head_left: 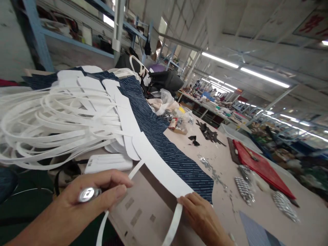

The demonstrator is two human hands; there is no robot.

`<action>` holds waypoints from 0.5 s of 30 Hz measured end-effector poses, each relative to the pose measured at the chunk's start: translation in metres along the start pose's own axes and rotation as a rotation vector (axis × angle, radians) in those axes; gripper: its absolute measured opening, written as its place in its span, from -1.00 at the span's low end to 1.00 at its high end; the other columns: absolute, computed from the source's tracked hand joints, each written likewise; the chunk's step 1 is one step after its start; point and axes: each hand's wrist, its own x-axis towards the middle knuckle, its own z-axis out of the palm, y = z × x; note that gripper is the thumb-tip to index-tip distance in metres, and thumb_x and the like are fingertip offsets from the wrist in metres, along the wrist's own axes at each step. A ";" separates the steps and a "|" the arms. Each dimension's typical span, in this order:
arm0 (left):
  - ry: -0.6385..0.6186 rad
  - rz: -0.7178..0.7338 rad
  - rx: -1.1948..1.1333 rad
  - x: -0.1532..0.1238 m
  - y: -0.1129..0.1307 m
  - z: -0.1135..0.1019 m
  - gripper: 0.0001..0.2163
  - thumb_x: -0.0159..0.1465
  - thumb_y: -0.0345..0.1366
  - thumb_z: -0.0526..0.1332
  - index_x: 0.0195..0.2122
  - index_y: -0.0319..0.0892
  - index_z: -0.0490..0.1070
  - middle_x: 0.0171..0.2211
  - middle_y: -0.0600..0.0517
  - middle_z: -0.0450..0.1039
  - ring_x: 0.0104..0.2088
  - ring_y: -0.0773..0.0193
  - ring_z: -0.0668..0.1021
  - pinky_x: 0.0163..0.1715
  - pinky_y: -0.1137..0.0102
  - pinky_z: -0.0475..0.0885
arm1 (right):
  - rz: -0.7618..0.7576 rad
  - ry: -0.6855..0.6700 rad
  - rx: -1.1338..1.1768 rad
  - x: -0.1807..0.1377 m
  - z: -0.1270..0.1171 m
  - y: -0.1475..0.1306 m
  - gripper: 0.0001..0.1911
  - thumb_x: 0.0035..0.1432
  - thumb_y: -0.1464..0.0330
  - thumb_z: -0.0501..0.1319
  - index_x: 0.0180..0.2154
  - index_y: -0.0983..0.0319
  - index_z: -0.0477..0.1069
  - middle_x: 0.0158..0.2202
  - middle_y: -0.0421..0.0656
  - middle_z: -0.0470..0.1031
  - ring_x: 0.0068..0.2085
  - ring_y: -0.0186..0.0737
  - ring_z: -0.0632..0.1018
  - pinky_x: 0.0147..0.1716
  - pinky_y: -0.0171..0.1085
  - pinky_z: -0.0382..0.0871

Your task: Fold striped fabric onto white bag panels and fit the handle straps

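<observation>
A narrow white strap (135,169) runs from the edge of a curved white panel (164,169) to my left hand (74,208), which is closed on it between thumb and fingers. The same hand also has a shiny metal piece (88,194), perhaps the end of a tool, lying between thumb and palm; the rest of it is hidden. My right hand (198,213) pinches the near end of the panel, where a white strap hangs down. Under the panel lies dark blue fabric (188,164) with pale lines. Many looped white straps (51,126) are heaped at left.
A white box-like object (109,163) rests near the table edge. Across the pinkish table (184,135) are dark scraps (207,133), metal bits (212,172), a red folder-like item (258,164) and bagged silver pieces (244,189). Blue shelving (41,37) stands behind.
</observation>
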 end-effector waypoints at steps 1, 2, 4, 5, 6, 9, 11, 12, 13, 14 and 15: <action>-0.083 0.063 0.069 0.004 0.005 0.009 -0.75 0.08 0.02 0.35 -0.33 0.01 0.59 -0.38 0.09 0.59 -0.29 0.13 0.57 -0.32 0.46 0.45 | 0.001 -0.035 0.001 -0.023 -0.003 -0.001 -0.74 0.20 0.59 0.11 -0.18 0.17 0.41 -0.37 -0.19 0.46 -0.34 -0.21 0.47 -0.37 -0.28 0.29; -0.166 0.129 0.141 0.010 0.009 0.020 -0.76 0.12 0.02 0.31 -0.32 0.00 0.59 -0.32 0.10 0.60 -0.25 0.13 0.56 -0.29 0.47 0.44 | 0.001 -0.065 -0.004 -0.044 -0.006 -0.002 -0.75 0.20 0.59 0.12 -0.18 0.17 0.41 -0.37 -0.19 0.47 -0.35 -0.20 0.47 -0.38 -0.28 0.29; -0.290 0.231 0.269 0.023 0.013 0.047 -0.76 0.20 -0.01 0.23 -0.30 -0.02 0.58 -0.29 0.11 0.60 -0.23 0.16 0.56 -0.27 0.47 0.42 | 0.003 -0.109 -0.020 -0.083 -0.014 -0.004 -0.74 0.18 0.62 0.13 -0.19 0.18 0.41 -0.37 -0.19 0.48 -0.35 -0.20 0.47 -0.40 -0.27 0.31; -0.328 0.273 0.344 0.031 0.013 0.063 -0.76 0.23 -0.04 0.20 -0.27 -0.03 0.58 -0.27 0.12 0.60 -0.24 0.19 0.56 -0.27 0.47 0.41 | 0.010 -0.123 -0.026 -0.101 -0.018 -0.005 -0.72 0.16 0.64 0.13 -0.19 0.19 0.41 -0.37 -0.19 0.48 -0.36 -0.20 0.48 -0.40 -0.27 0.32; -0.353 0.317 0.426 0.040 0.013 0.080 -0.76 0.25 -0.08 0.17 -0.24 -0.04 0.57 -0.24 0.13 0.60 -0.24 0.21 0.57 -0.27 0.46 0.40 | 0.025 -0.134 -0.031 -0.117 -0.021 -0.006 -0.71 0.14 0.65 0.13 -0.20 0.19 0.41 -0.37 -0.19 0.49 -0.36 -0.20 0.48 -0.41 -0.27 0.33; -0.419 0.435 0.651 0.069 0.008 0.137 -0.76 0.26 -0.18 0.15 -0.13 -0.07 0.54 -0.11 0.11 0.58 -0.19 0.23 0.57 -0.21 0.44 0.42 | 0.106 -0.176 -0.030 -0.162 -0.025 -0.007 -0.70 0.10 0.66 0.15 -0.24 0.16 0.42 -0.39 -0.20 0.50 -0.37 -0.20 0.50 -0.42 -0.27 0.36; -0.471 0.470 0.709 0.088 0.005 0.174 -0.75 0.24 -0.24 0.19 -0.08 -0.11 0.52 -0.07 0.06 0.56 -0.12 0.18 0.57 -0.10 0.38 0.41 | 0.219 -0.141 -0.016 -0.187 -0.025 -0.007 -0.70 0.14 0.62 0.15 -0.18 0.15 0.43 -0.39 -0.20 0.52 -0.38 -0.20 0.53 -0.41 -0.27 0.38; -0.499 0.485 0.732 0.096 0.004 0.190 -0.74 0.24 -0.25 0.21 -0.06 -0.13 0.51 -0.06 0.03 0.55 -0.09 0.15 0.56 -0.05 0.33 0.41 | 0.294 -0.098 0.008 -0.196 -0.024 -0.008 -0.72 0.17 0.59 0.14 -0.15 0.15 0.42 -0.40 -0.20 0.53 -0.39 -0.21 0.55 -0.42 -0.28 0.39; -0.528 0.498 0.758 0.105 0.004 0.206 -0.73 0.25 -0.23 0.24 -0.04 -0.15 0.49 -0.04 0.00 0.54 -0.07 0.14 0.55 -0.01 0.27 0.41 | 0.381 -0.049 0.048 -0.204 -0.023 -0.010 -0.75 0.21 0.55 0.13 -0.14 0.16 0.41 -0.40 -0.20 0.54 -0.40 -0.23 0.56 -0.43 -0.30 0.40; -0.550 0.508 0.785 0.113 0.003 0.220 -0.72 0.27 -0.21 0.24 -0.03 -0.17 0.47 -0.03 -0.03 0.52 -0.04 0.12 0.54 0.02 0.20 0.41 | 0.473 -0.001 0.102 -0.207 -0.022 -0.012 -0.81 0.24 0.50 0.12 -0.16 0.16 0.41 -0.41 -0.21 0.55 -0.41 -0.24 0.57 -0.43 -0.31 0.40; -0.562 0.514 0.812 0.121 0.003 0.232 -0.72 0.29 -0.18 0.24 -0.02 -0.18 0.45 -0.02 -0.06 0.50 -0.03 0.12 0.53 0.03 0.14 0.41 | 0.559 0.041 0.171 -0.207 -0.022 -0.015 -0.87 0.27 0.44 0.12 -0.20 0.15 0.41 -0.42 -0.22 0.55 -0.42 -0.25 0.57 -0.43 -0.32 0.40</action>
